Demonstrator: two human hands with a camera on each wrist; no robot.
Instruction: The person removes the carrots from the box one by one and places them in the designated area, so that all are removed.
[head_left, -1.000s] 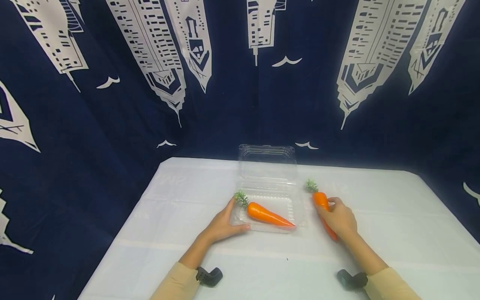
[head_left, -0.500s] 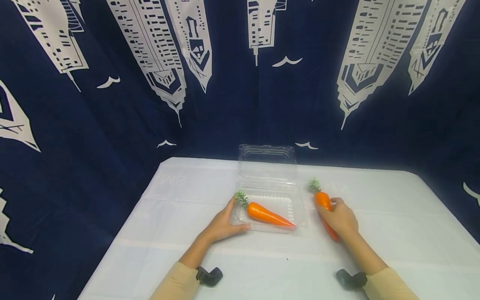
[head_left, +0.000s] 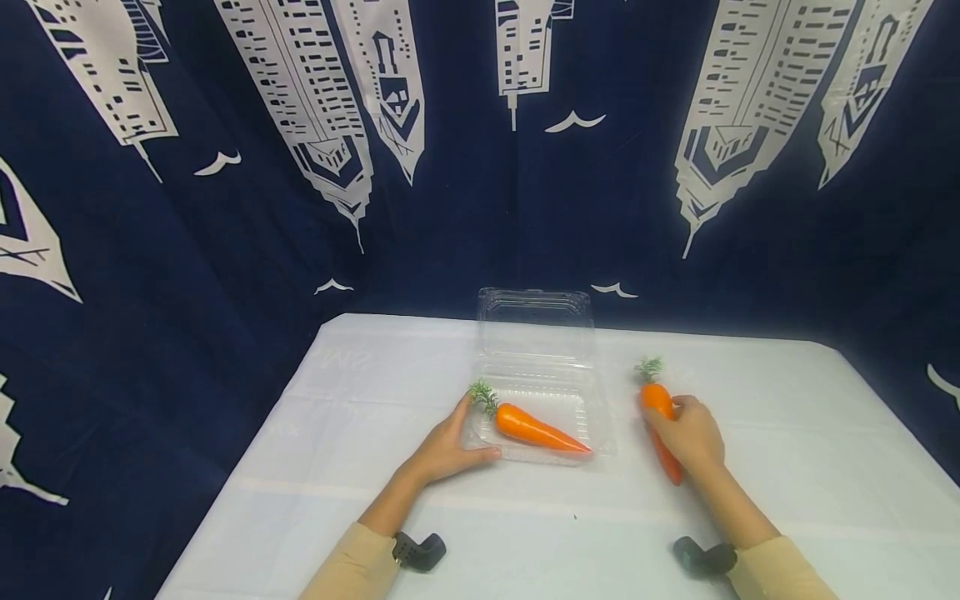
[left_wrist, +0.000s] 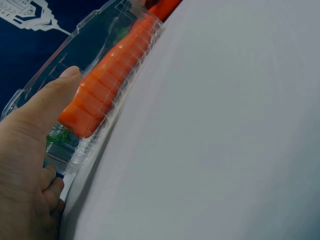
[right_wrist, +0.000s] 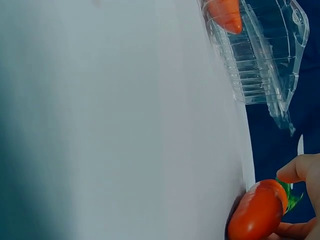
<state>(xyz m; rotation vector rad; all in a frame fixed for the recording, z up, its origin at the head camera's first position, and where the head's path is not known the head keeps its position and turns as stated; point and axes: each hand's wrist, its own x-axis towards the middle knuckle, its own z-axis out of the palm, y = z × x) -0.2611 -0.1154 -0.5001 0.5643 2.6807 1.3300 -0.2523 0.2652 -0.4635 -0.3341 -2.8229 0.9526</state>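
Note:
A clear plastic clamshell box [head_left: 558, 404] sits on the table with its lid [head_left: 534, 325] raised behind it. Inside lies an orange carrot [head_left: 534, 428] with a green top, slanting so its tip points to the front right. My left hand [head_left: 446, 452] grips the box's left end, thumb at the front and fingers behind; the left wrist view has its thumb [left_wrist: 55, 95] over the side wall. To the right of the box, my right hand [head_left: 692, 433] holds a second carrot [head_left: 657, 402] between thumb and fingers, leafy end away from me. The right wrist view shows this carrot [right_wrist: 257, 212] close to the tabletop.
A white cloth covers the table [head_left: 555, 542]. Behind and to the left hangs a dark blue curtain [head_left: 450, 233] printed with white buildings and birds. Dark devices are strapped at the left wrist [head_left: 420, 552] and the right wrist [head_left: 703, 557].
My right hand has shifted slightly to the right with its carrot, whose leafy top has swung right, so the carrot stands straighter. The left hand, box and carrot inside have stayed put.

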